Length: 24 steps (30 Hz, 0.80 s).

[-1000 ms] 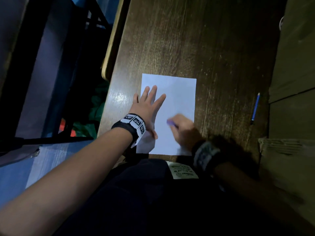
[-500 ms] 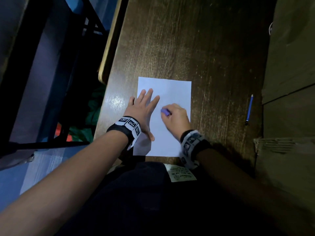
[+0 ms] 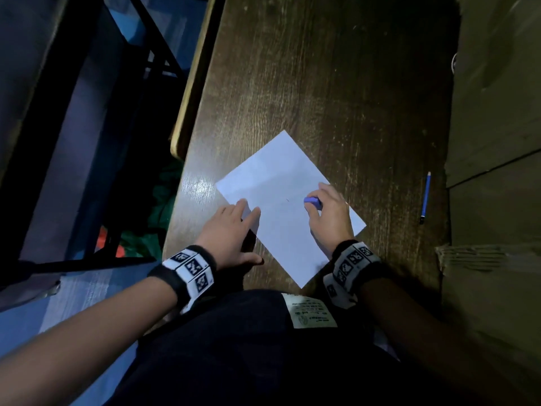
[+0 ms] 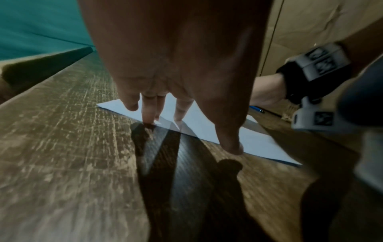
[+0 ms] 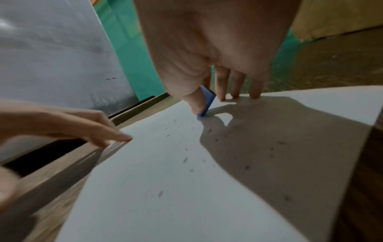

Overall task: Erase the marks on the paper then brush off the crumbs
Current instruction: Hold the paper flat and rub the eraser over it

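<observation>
The dark wooden worktop [image 3: 336,83] carries a white sheet of paper [image 3: 281,218] lying skewed, one corner pointing away from the person and another toward the near edge. Cardboard boxes [image 3: 497,112] stand along the right side of the worktop, shut as far as the head view shows, so what they hold cannot be told. The left hand [image 3: 231,232] lies flat with fingers straight, its fingertips [image 4: 149,119] touching the left edge of the paper. The right hand [image 3: 329,218] rests on the right part of the sheet and pinches a small blue eraser [image 5: 208,102] between thumb and forefinger, its lower end on the paper. A blue pencil [image 3: 425,197] lies apart to the right, near the boxes. Small dark crumbs [image 5: 185,159] are scattered over the sheet.
</observation>
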{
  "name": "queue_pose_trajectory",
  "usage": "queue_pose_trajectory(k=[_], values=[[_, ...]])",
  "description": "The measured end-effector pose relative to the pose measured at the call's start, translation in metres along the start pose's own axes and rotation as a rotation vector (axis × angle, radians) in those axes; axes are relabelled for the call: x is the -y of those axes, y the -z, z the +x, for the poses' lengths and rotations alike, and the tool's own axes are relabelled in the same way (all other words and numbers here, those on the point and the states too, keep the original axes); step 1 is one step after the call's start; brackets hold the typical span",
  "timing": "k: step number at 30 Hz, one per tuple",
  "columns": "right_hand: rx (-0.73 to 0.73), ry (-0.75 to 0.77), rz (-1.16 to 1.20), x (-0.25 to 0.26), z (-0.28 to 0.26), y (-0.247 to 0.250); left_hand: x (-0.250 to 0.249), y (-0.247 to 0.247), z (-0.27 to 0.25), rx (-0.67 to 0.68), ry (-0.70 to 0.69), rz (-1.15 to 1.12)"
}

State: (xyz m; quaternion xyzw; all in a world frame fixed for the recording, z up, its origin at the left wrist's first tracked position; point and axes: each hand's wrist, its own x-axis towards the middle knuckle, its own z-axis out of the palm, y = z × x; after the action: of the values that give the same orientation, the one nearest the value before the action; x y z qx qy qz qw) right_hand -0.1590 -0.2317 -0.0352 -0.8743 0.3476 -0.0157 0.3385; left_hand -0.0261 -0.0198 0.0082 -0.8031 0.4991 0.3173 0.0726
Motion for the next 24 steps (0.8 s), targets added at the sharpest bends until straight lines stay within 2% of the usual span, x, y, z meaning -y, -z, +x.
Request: queue_pose_trajectory(k=[4, 8, 10, 12, 15, 21, 22, 24], values=[[0.233, 0.121, 0.118, 0.013, 0.014, 0.009, 0.008, 0.012, -0.005, 0.017, -0.030, -0.145], [0.470, 0.250, -0.001, 0.030, 0.024, 0.021, 0.029, 0.026, 0.024, -0.144, -0.070, -0.186], [0.443, 0.302, -0.100, 0.036, 0.026, 0.022, 0.034, 0.019, 0.037, -0.156, -0.109, -0.109], [0.324, 0.343, -0.120, 0.040, 0.022, 0.017, 0.033, 0.010, 0.044, -0.103, -0.105, -0.026], [0.260, 0.272, -0.035, 0.048, 0.005, -0.002, 0.028, 0.001, 0.047, -0.082, -0.077, 0.034], [0.081, 0.187, 0.048, 0.050, 0.003, -0.027, 0.023, 0.002, 0.049, -0.049, -0.043, -0.006], [0.100, 0.214, 0.052, 0.048, -0.003, -0.030, 0.023, 0.002, 0.049, -0.048, -0.042, -0.006], [0.256, 0.349, 0.032, 0.046, -0.024, -0.036, 0.023, 0.002, 0.049, -0.050, -0.042, -0.012]])
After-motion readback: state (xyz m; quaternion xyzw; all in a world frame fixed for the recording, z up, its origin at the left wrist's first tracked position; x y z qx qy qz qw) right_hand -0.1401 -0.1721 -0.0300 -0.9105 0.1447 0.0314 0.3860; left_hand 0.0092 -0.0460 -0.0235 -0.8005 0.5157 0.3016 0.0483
